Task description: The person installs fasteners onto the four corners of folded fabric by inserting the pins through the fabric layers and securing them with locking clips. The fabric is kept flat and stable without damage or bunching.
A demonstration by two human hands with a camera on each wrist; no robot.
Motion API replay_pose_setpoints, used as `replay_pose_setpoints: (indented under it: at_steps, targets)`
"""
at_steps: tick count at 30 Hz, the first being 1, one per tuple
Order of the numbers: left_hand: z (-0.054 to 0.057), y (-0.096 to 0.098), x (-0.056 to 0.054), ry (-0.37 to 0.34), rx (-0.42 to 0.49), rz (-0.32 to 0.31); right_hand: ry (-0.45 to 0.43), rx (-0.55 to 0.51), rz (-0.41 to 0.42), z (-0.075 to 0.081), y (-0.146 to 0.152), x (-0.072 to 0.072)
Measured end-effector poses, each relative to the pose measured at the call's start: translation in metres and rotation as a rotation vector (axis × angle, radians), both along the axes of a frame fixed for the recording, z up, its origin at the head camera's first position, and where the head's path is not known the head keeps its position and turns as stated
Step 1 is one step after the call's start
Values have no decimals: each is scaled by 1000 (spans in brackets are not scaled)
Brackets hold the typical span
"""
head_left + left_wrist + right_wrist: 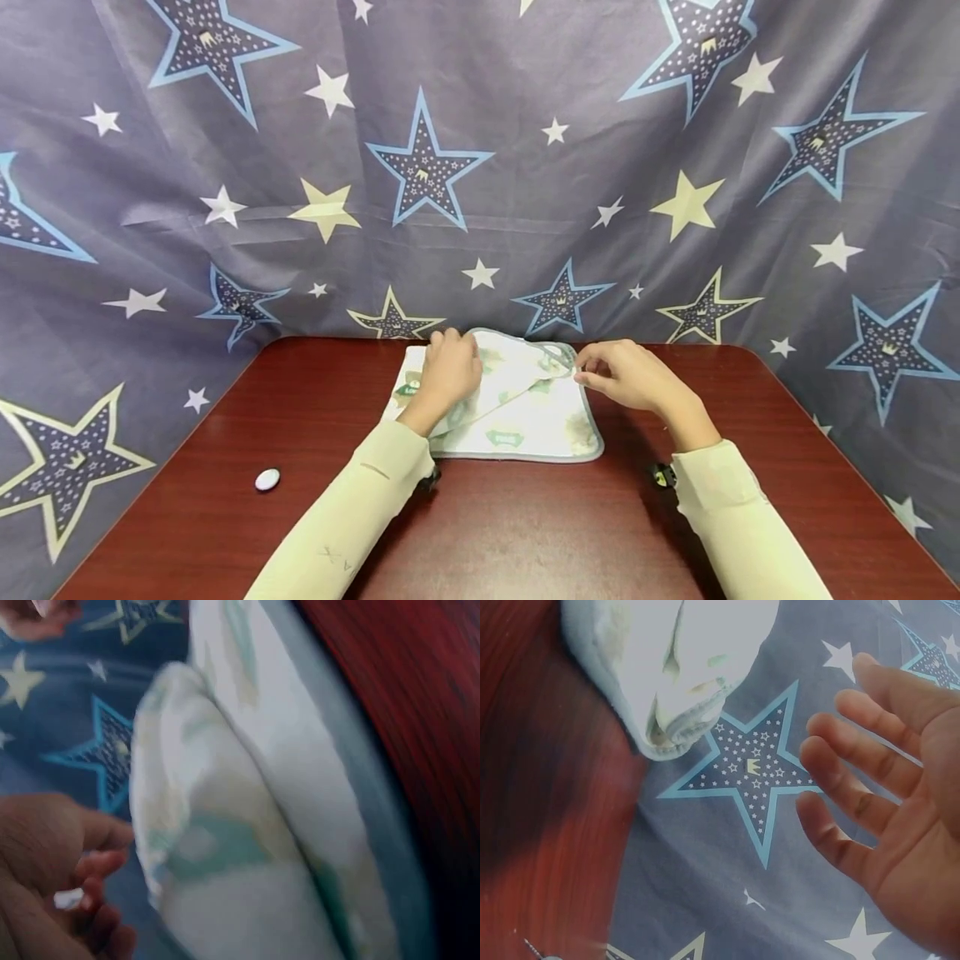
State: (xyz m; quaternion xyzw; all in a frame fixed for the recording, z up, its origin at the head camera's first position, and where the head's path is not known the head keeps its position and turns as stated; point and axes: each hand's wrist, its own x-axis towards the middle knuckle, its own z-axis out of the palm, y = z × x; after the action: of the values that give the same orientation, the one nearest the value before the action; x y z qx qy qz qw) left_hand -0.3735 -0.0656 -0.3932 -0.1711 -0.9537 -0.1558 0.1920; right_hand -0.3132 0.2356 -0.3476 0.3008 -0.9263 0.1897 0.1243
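A white cloth [525, 423] with green and beige prints and a grey-green border lies folded at the table's far edge, one layer slanting over another. My left hand [452, 371] is over its left part, fingers loosely bent. In the left wrist view, the left hand [45, 862] is beside the bulging cloth fold [217, 825], one fingertip at its edge; nothing shows gripped. Near the cloth's far right corner is my right hand [626, 371]. The right wrist view shows the right hand [892, 772] with fingers spread, apart from the cloth [682, 667].
A small white oval object [267, 479] lies on the left of the dark red table [525, 533]. A star-patterned curtain [510, 200] hangs directly behind the table and along both sides. Dark devices sit at both wrists, the right wrist device [663, 476] showing more plainly.
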Motion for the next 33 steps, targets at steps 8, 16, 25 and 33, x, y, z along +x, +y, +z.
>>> replay_pose_setpoints:
  at_steps: [8,16,25,33]
  targets:
    - [2,14,28,-209,-191,-535,-35,76,-39,-2,8,2]
    - [-11,21,39,-413,-254,-575,-137,170,-48,-7,29,7]
    - [-19,28,46,-344,-269,-610,-181,301,-114,-22,63,18]
    - [-14,30,53,-418,-314,-662,-216,354,-126,-29,89,24]
